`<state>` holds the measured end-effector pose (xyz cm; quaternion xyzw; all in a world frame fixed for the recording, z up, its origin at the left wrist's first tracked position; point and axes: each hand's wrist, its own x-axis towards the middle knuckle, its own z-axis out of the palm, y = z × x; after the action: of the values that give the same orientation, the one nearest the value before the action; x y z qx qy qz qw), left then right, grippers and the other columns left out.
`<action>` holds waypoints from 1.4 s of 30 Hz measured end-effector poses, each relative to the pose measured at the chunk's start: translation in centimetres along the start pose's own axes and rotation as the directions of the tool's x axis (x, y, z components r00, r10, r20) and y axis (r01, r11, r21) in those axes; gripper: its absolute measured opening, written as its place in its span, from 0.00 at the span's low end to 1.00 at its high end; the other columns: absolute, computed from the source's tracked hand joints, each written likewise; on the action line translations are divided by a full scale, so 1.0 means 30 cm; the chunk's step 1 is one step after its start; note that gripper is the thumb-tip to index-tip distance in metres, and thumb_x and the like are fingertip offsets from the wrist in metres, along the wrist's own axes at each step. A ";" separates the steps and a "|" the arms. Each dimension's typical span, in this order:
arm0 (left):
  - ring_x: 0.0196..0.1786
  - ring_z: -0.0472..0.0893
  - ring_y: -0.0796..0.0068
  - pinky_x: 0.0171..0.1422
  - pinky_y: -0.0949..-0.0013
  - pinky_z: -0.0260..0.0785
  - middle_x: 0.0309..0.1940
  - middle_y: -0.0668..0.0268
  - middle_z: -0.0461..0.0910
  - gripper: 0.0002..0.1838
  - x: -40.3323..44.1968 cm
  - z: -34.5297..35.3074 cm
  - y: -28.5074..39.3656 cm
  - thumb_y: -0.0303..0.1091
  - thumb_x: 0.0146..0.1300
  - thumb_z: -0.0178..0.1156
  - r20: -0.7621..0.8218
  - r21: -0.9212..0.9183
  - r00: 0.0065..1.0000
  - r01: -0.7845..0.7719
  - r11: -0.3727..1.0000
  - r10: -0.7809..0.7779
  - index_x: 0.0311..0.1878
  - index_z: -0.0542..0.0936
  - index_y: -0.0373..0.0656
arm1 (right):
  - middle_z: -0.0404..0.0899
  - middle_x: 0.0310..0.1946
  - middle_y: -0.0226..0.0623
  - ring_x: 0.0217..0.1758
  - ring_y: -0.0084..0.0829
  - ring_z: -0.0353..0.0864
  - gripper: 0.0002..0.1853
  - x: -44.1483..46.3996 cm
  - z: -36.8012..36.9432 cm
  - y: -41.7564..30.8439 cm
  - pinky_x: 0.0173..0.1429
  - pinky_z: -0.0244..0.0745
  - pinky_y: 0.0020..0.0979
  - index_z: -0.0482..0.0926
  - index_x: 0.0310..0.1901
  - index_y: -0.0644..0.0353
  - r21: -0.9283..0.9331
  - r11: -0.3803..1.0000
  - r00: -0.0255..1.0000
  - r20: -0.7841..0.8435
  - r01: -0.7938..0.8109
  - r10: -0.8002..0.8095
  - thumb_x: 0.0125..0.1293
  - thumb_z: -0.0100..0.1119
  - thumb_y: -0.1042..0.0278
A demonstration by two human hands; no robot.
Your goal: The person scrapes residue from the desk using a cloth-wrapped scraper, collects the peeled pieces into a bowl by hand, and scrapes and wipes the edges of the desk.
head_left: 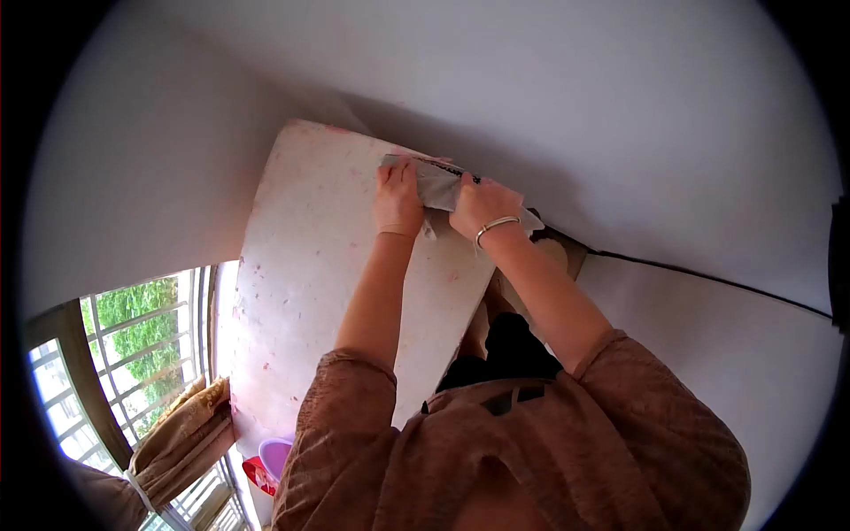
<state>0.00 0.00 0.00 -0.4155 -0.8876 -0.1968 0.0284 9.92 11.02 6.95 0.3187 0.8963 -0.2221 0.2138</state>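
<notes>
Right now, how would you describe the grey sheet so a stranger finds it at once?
Find the large pale table, then its far edge near the wall. There, the left hand and the right hand touch the grey sheet. Its dark streak sets it apart from the paler table.

2 bare hands on 1 pale grey sheet [436,188], dark markings along far edge. Left hand [400,199]: fingers over left end, grip unclear. Right hand [482,209]: closed on right part; 1 bracelet [496,229] at wrist. Sheet over far edge of white tabletop [310,274], pink-stained. Brown shirt [549,451], sleeves above forearms. Left side: barred window [142,332], brown curtain [181,442] gathered, 1 purple container [275,457]. Right side: black cable [708,273] along wall.
</notes>
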 end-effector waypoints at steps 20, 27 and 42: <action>0.51 0.68 0.60 0.53 0.66 0.66 0.50 0.65 0.73 0.21 -0.016 -0.026 -0.076 0.23 0.46 0.53 -0.126 0.014 0.991 -0.033 0.999 0.034 0.49 0.73 0.39 | 0.78 0.37 0.52 0.41 0.46 0.78 0.24 -0.006 0.044 -0.076 0.44 0.73 0.42 0.66 0.51 0.68 0.033 0.999 0.997 -0.070 0.040 -0.038 0.50 0.51 0.67; 0.50 0.68 0.57 0.55 0.64 0.64 0.50 0.63 0.72 0.24 0.046 -0.024 -0.103 0.21 0.46 0.51 -0.177 -0.019 0.984 -0.022 1.000 0.018 0.51 0.72 0.40 | 0.78 0.35 0.54 0.38 0.46 0.79 0.28 0.109 0.031 -0.102 0.41 0.74 0.42 0.62 0.55 0.66 -0.049 0.993 0.974 -0.190 0.112 -0.119 0.49 0.51 0.67; 0.53 0.67 0.57 0.53 0.62 0.66 0.50 0.62 0.73 0.22 -0.013 -0.041 -0.121 0.21 0.45 0.51 -0.124 0.012 0.992 -0.032 0.999 0.033 0.48 0.74 0.40 | 0.79 0.33 0.51 0.38 0.45 0.79 0.21 0.033 0.062 -0.113 0.43 0.74 0.42 0.69 0.47 0.67 0.032 0.997 0.985 -0.161 0.072 -0.066 0.50 0.48 0.68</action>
<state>-2.61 -2.83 -0.14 -0.4167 -0.8782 -0.2174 0.0888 7.43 8.12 5.82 0.3080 0.9168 -0.2201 0.1273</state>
